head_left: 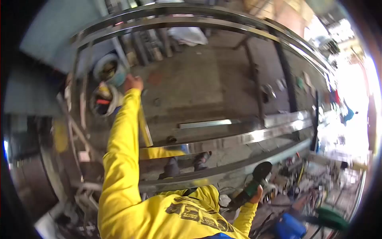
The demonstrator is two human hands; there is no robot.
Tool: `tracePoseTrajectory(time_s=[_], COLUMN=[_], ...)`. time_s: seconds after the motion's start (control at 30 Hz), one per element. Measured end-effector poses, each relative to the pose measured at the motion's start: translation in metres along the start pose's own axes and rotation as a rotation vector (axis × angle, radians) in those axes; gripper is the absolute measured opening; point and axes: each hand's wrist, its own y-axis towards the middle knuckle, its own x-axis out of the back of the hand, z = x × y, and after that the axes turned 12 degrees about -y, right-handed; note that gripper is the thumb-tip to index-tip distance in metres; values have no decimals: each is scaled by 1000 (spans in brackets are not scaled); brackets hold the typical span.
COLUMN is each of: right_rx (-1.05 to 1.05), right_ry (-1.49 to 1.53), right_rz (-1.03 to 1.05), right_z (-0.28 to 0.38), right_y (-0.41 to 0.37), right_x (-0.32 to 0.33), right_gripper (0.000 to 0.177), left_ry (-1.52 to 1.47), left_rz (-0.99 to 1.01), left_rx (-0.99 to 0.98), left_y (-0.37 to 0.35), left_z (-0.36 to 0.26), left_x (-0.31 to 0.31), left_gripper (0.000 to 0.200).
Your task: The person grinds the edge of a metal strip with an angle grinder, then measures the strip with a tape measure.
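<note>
My left hand (133, 83) reaches far forward, its fingers closed around a shiny metal bar (145, 126) at the left side of a long metal frame. My right hand (256, 195), low and close to my body, grips an angle grinder (250, 188). The grinder's dark round disc (262, 171) points up and away from me. Between me and the floor runs the near polished rail (227, 142) of the frame. Its far rail (179, 22) crosses the top of the view. Blur hides the exact grip of my left fingers.
Two buckets (102, 99) with things in them stand beyond my left arm. A loose metal strip (205, 124) lies behind the near rail. Cluttered tools and scraps (298, 179) fill the right, with a blue object (289, 227) nearest me. A white bag (188, 36) rests at the back.
</note>
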Motion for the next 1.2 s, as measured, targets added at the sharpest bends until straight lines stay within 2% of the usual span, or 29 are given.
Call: tracePoseTrajectory(time_s=[0.1,0.2,0.3,0.4,0.5,0.6,0.73,0.87,1.07,1.17,1.2], right_rx=[41,-12,-67,-21,-8,-47,-29,-50,2,52,75], right_ry=[-101,-101,-44,-114,-129,-99,-153,-124,-171,-169,-161], right_rz=[69,51,36,74,67,74,74,16,45,54,54], right_z=[9,5,6,6,6,10,4,5,4,6,6], right_y=[7,16,20,25,27,25,29,23,20,12,9], right_x=[-22,-25,-29,-28,-31,-40,-18,-31,-35,-41,-42], right_gripper=[51,51,51,52,54,54,59,55,52,52,52], left_ry=[-23,-131,-113,-132,-74,-110,-90,-111,-81,-10,-28], left_rz=[-49,143,307,282,143,300,247,210,263,24,135], left_rx=[37,158,211,142,50,161,120,62,124,-133,-19], left_y=[1,-7,-22,-23,-23,-25,-24,-24,-20,-15,-17], left_z=[16,-19,-68,-66,-52,-72,-65,-68,-73,-39,-55], left_x=[-5,16,28,10,-6,18,11,16,21,-9,8], left_gripper=[61,66,68,68,61,69,68,68,69,64,62])
